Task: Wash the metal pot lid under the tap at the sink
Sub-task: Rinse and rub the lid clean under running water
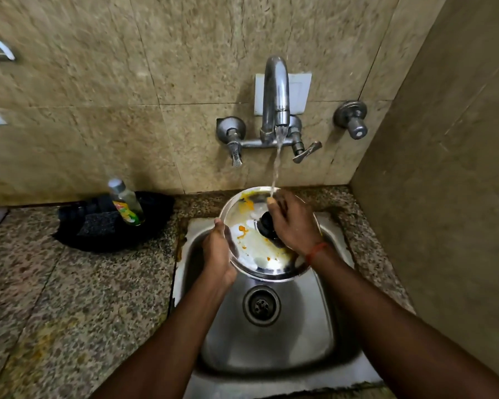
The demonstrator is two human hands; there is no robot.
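One lid [257,249], one tap [275,93], one bottle [126,203], two hands [218,254]

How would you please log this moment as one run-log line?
left hand: holds lid rim | right hand: rubs lid by knob | tap: running | lid: orange residue, over sink

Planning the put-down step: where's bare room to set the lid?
Free: granite counter left of the sink, in front of the black cloth; basin floor around the drain. Crowded: back-left corner, with the soap bottle on the cloth; under the tap, where both hands hold the lid.
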